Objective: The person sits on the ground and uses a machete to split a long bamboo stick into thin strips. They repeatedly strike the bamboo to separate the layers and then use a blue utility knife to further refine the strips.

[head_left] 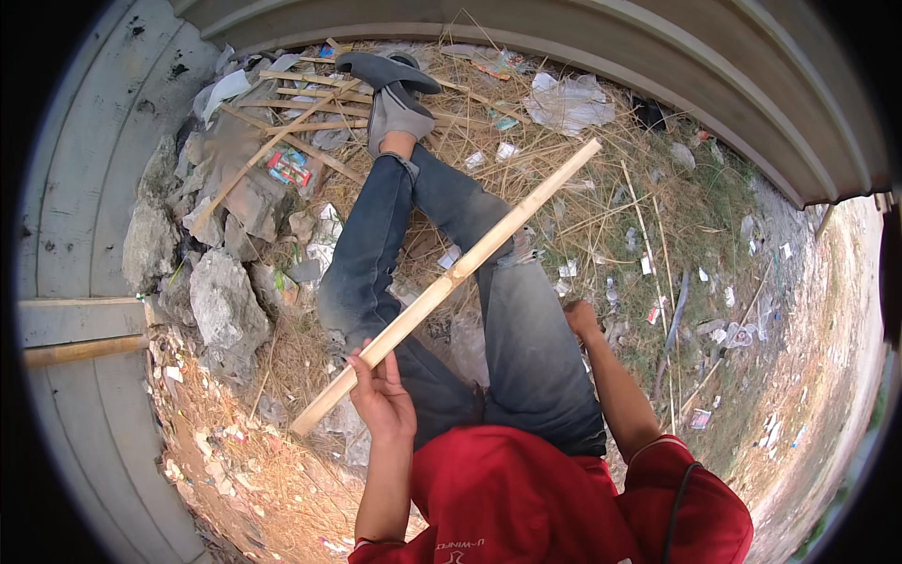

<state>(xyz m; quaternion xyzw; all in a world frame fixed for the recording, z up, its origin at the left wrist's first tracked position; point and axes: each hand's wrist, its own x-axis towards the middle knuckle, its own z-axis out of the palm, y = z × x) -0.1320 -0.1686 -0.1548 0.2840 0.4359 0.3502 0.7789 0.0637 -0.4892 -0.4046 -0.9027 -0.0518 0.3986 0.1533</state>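
Note:
A long pale bamboo strip (507, 226), with a darker node near its middle, slants across my lap from lower left to upper right. My left hand (383, 399) grips it near the lower end, the thumb and fingers pinching its edges. The strip's far end sticks out freely past my knee. My right hand (581, 318) is beside my right thigh, low over the grass, its fingers curled in. Whatever it holds, if anything, is hidden. I sit with my legs (536, 329) stretched forward and crossed at the ankles, in dusty jeans and grey shoes (399, 113).
More bamboo strips (315, 108) lie in a loose pile left of my feet, partly over broken rocks (225, 296). Dry grass and litter, including a clear plastic bag (568, 101), cover the ground. A corrugated metal wall (676, 66) curves along the far side; grey boards (80, 216) stand at left.

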